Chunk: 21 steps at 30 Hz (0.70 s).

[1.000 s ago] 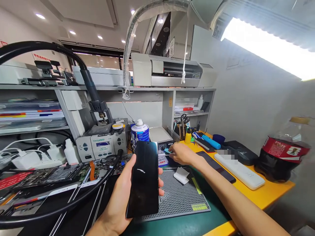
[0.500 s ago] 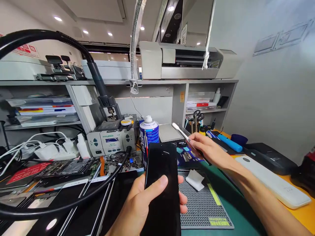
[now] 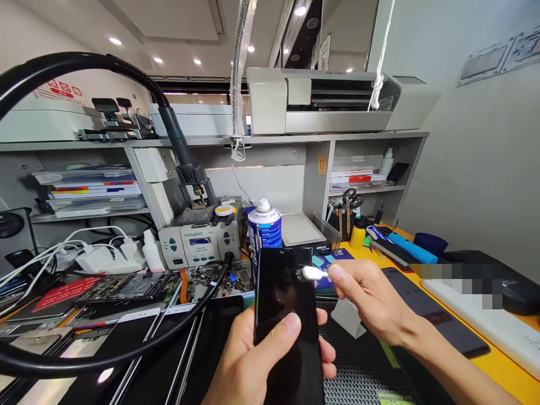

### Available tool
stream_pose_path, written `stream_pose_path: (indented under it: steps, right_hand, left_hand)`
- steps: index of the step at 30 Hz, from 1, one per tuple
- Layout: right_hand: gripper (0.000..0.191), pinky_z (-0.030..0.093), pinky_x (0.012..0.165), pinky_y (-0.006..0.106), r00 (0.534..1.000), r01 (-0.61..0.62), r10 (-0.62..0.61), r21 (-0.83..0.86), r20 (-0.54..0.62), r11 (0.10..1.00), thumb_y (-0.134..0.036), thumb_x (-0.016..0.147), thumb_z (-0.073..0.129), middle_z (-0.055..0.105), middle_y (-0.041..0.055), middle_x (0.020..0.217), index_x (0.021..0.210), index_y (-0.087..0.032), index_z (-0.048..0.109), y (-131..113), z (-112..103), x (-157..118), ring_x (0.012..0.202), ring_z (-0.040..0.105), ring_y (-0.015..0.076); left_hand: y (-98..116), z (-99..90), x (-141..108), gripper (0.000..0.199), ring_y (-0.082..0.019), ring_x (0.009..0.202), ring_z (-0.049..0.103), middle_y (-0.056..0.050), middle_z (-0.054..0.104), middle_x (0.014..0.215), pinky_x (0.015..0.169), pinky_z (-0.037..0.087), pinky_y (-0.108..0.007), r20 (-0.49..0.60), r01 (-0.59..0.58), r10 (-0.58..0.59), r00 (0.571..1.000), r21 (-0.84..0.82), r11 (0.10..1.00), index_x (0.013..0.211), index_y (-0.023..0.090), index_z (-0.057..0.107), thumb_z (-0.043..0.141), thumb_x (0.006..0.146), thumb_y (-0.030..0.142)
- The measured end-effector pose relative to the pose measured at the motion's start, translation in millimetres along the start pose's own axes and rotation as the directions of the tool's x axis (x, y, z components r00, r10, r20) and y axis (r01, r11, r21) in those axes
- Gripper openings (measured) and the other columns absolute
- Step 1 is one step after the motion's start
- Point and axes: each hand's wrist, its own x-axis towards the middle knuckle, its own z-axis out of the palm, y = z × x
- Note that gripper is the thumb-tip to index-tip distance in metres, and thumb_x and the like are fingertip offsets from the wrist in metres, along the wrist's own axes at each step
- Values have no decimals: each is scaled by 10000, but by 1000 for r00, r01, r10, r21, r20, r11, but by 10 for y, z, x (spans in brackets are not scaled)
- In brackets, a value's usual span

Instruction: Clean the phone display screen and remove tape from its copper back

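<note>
My left hand [image 3: 257, 360] is closed around a black smartphone [image 3: 280, 292], thumb across its glossy dark screen and fingertips showing past the right edge. The phone is held up, with its screen toward me. Between the thumb and fingers of my right hand [image 3: 375, 298] is a white cotton swab [image 3: 313, 273], its fat tip at the upper right of the screen. A pale smear shows on the glass beside the tip. Under the hands lies a grey textured mat [image 3: 363, 382] with a crumpled white wipe [image 3: 346, 318] on it.
A blue spray can [image 3: 265, 225] stands behind the phone. The soldering station [image 3: 198, 242] and a looping black hose [image 3: 169, 349] are on the left, near several loose screens. On the right are another dark phone [image 3: 439, 315], a long white device [image 3: 485, 326] and scissors [image 3: 352, 199].
My right hand has come down and toward me, bringing the cotton swab onto the phone's screen. A smear has appeared there. The camera view has shifted slightly.
</note>
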Motion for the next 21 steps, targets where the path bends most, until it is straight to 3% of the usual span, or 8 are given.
stream_pose_path:
  steps: [7, 18, 21]
  right_hand:
    - [493, 213, 516, 290, 993, 52, -63, -109, -104, 993, -479, 977, 400, 284, -47, 550, 588, -214, 254, 138, -23, 48, 517, 263, 113]
    - [468, 209, 516, 294, 971, 70, -106, -169, -212, 983, -440, 976, 404, 285, -47, 551, 593, -226, 240, 247, -55, 61, 513, 264, 117]
    - [465, 222, 509, 286, 972, 102, -131, -152, -197, 983, -455, 978, 365, 266, -50, 553, 599, -229, 219, 247, -38, 50, 508, 262, 116]
  left_hand:
    - [54, 40, -36, 342, -238, 760, 714, -136, 753, 832, 682, 553, -318, -47, -59, 61, 997, 49, 997, 1045, 126, 734, 601, 895, 404]
    - [46, 70, -28, 366, -243, 756, 715, -151, 754, 827, 647, 540, -296, -102, -66, 75, 992, 96, 993, 1057, 104, 717, 593, 899, 410]
    - [46, 75, -27, 384, -242, 755, 713, -157, 753, 841, 653, 543, -302, -105, -65, 76, 991, 104, 992, 1059, 100, 713, 600, 892, 427]
